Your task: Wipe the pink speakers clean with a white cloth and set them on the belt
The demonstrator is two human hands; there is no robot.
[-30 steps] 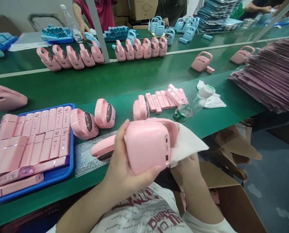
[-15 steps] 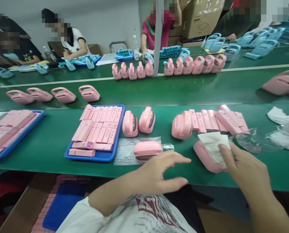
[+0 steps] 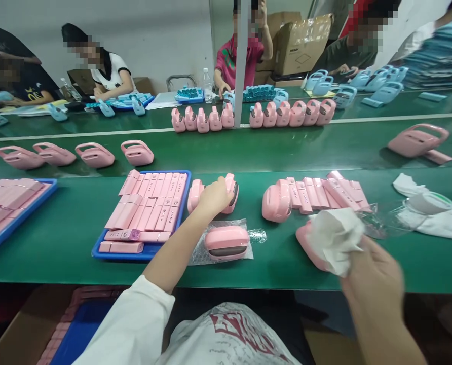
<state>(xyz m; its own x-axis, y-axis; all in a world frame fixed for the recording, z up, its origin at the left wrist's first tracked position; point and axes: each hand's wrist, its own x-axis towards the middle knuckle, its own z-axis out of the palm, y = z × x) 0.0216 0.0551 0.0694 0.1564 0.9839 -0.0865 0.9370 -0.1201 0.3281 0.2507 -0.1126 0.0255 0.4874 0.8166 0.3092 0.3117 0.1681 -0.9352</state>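
Observation:
My left hand [image 3: 213, 196] reaches across the green table and closes on a pink handled device [image 3: 231, 191] standing beside another like it [image 3: 194, 195]. My right hand [image 3: 370, 276] holds a crumpled white cloth [image 3: 336, 238] just above a pink device [image 3: 307, 244] lying near the table's front edge. A further pink device [image 3: 226, 242] rests on a sheet of bubble wrap [image 3: 245, 253] between my arms.
A blue tray [image 3: 150, 252] of pink bars lies at the left and a row of loose pink bars [image 3: 327, 191] at the right, beside a clear bottle [image 3: 393, 218] on its side. Rows of pink devices [image 3: 249, 116] stand on the far belt, where other people work.
My left hand went forward from the table edge and closed on a standing pink device. My right hand lifted the cloth off the device lying by the edge.

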